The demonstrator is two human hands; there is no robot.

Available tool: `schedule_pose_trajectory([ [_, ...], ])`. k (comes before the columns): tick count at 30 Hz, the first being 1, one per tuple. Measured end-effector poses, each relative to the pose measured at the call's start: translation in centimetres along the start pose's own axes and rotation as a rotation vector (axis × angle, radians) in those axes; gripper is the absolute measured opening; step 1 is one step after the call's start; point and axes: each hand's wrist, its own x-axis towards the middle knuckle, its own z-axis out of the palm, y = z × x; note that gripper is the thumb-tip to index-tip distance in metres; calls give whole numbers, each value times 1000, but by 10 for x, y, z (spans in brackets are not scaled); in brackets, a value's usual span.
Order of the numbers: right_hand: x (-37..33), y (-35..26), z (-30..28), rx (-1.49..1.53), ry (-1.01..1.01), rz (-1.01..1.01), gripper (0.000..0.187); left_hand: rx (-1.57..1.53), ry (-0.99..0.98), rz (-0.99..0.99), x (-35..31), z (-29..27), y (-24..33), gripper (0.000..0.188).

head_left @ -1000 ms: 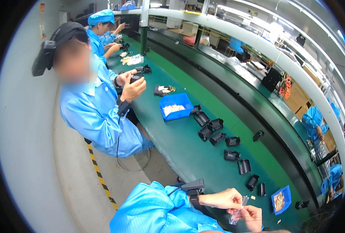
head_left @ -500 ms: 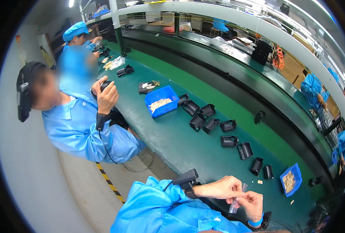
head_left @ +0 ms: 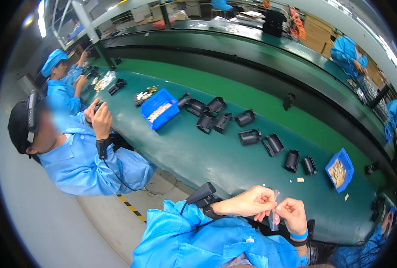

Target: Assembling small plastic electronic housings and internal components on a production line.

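Observation:
Both hands meet at the near edge of the green workbench, pinching a small clear plastic bag between them. My left hand (head_left: 255, 202) grips one side of the bag near its top. On the other side, my right hand (head_left: 293, 215) has thumb and finger closed on it. The clear bag (head_left: 274, 222) hangs upright, its lower part below the fingers; what is inside it, if anything, I cannot make out. Just beyond the hands lie a small tan piece (head_left: 300, 180) and two black plastic housings, one upright (head_left: 292, 161) and one tilted (head_left: 310, 165).
A blue bin (head_left: 340, 170) of tan pieces stands at the right, another blue bin (head_left: 160, 109) farther left. Several black housings (head_left: 250, 137) lie between them on the green bench (head_left: 185, 147). A co-worker (head_left: 86, 152) in blue handles a small dark thing at the left.
The view has turned, so the bench and bins appear shifted left and up. My hands still pinch the bag, with the fingers slightly farther apart along it.

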Motion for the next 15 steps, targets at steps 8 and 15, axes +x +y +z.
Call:
schedule_pose_trajectory([
  [8,-8,-8,35,-759,337,-394,12,153,244,-31,-7,16,0,8],
  [15,-17,-7,8,-933,658,-581,12,601,322,-71,-10,15,9,5],
])
